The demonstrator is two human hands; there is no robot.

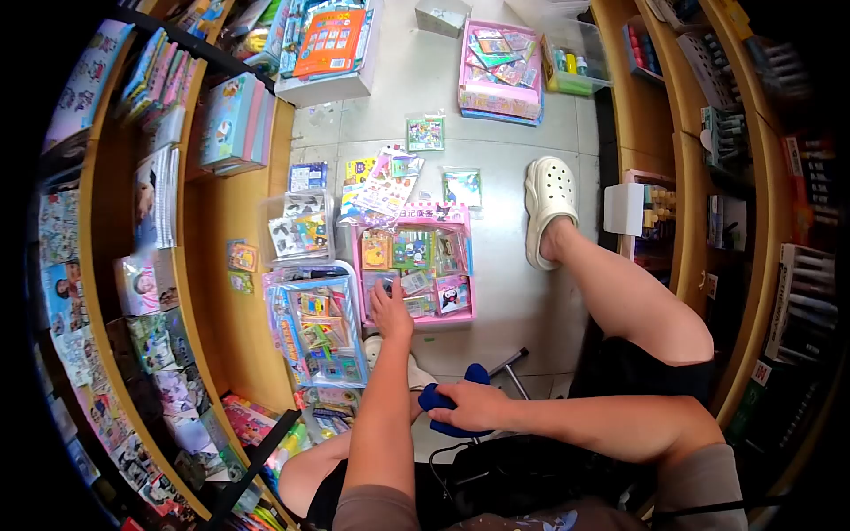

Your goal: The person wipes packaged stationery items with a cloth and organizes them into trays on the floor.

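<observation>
My left hand (390, 311) reaches into the lower left part of a pink box (473, 265), its fingers stretched out and touching the small packets there. Inside the box lie several wrapped packets of sticky-note-like paper, among them a green one (413, 249), a yellow-orange one (377, 250) and a pink one with a black character (452, 294). Near my lap, my right hand (467, 406) is closed over a blue padded object (476, 375), whose exact kind I cannot make out. What lies under my left fingertips is partly hidden.
Left of the box stand a clear tub (301, 230) and a blue-rimmed basket (352, 305) of packets. Loose packets (426, 134) lie on the floor beyond. Another pink box (500, 80) stands farther back. Stocked shelves (190, 292) flank both sides; a metal leg (509, 363) stands near my knee.
</observation>
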